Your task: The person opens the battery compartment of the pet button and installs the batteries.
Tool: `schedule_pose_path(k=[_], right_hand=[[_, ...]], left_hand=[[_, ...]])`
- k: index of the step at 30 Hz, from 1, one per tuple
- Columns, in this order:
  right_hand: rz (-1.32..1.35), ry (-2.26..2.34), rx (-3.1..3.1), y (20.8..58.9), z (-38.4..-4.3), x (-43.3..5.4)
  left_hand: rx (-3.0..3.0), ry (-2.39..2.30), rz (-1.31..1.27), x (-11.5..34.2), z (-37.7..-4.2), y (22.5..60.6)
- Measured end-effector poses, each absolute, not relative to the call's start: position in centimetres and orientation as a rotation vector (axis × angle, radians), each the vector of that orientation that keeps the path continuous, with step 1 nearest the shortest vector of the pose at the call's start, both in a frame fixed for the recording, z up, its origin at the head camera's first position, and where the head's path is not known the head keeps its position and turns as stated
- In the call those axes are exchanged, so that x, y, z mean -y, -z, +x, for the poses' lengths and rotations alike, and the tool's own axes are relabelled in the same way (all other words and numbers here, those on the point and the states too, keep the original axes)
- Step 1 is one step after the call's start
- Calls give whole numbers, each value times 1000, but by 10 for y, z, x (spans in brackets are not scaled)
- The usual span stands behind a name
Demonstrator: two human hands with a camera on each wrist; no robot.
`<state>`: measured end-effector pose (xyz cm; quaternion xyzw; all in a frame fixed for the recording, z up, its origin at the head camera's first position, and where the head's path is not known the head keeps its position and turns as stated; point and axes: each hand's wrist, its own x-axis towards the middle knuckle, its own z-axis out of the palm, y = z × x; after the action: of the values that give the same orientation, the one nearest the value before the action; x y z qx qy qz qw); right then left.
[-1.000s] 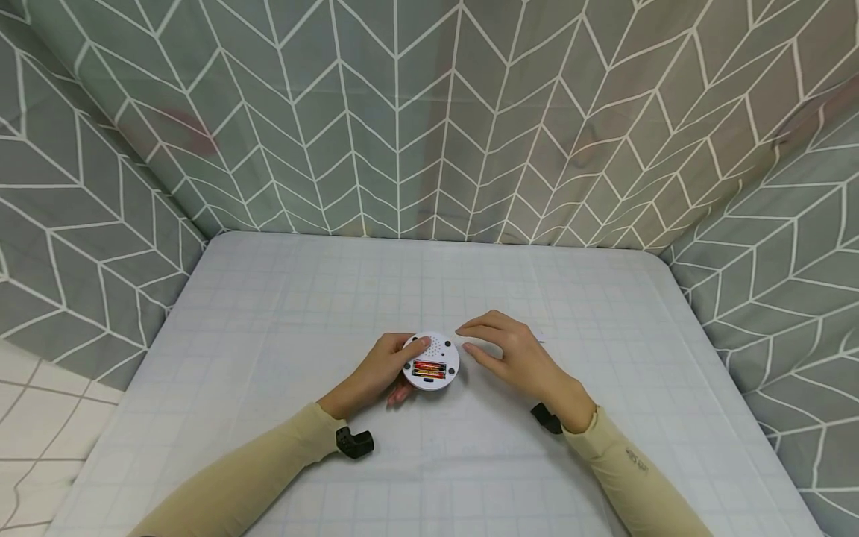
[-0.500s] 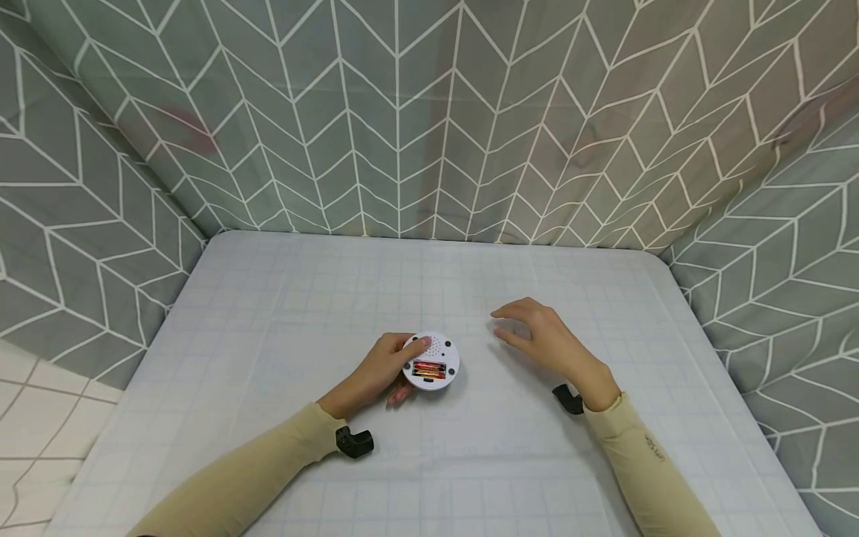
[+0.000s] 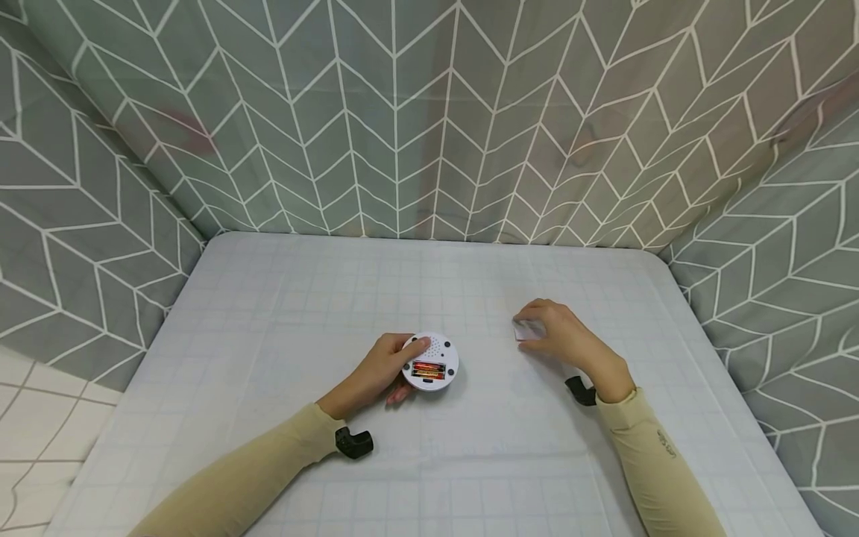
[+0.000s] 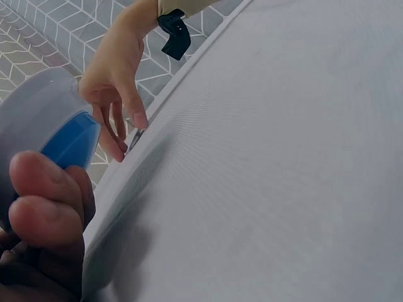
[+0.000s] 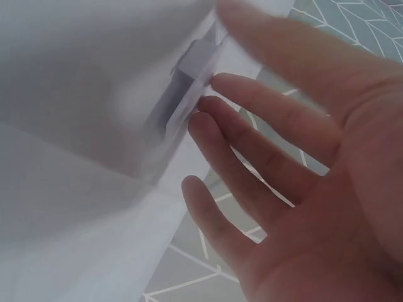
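My left hand point(image 3: 385, 369) grips a round white device point(image 3: 441, 382), its thumb over a patch of small holes. Its battery compartment is uncovered, and two red-and-black batteries point(image 3: 428, 370) lie in it. In the left wrist view the device's side shows a translucent shell point(image 4: 38, 100) and a blue part point(image 4: 72, 139), with curled fingers beneath. Farther right, my right hand point(image 3: 564, 335) pinches a small white battery cover point(image 3: 529, 330) between thumb and fingers, low over the table. The right wrist view shows this cover point(image 5: 189, 78) at the fingertips, blurred.
A white grid-lined cloth covers the table point(image 3: 429, 462). Grey patterned curtains point(image 3: 429, 119) stand behind it and on both sides. Black wrist cameras point(image 3: 354, 443) sit at both sleeve cuffs. White floor tiles point(image 3: 47, 418) show at the left.
My right hand has moved right, away from the device, and its fingers have closed on the battery cover, which now shows between them. My left hand and the device have stayed in place.
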<state>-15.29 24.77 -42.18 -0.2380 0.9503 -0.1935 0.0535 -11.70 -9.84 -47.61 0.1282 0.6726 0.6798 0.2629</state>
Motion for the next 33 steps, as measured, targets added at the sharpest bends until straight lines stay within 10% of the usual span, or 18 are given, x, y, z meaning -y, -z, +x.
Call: schedule_pose_path(k=[33], right_hand=[[-738,759,-2924,419,-150,-245]], left_hand=[[-1807,-1852,354,99,-115,474]])
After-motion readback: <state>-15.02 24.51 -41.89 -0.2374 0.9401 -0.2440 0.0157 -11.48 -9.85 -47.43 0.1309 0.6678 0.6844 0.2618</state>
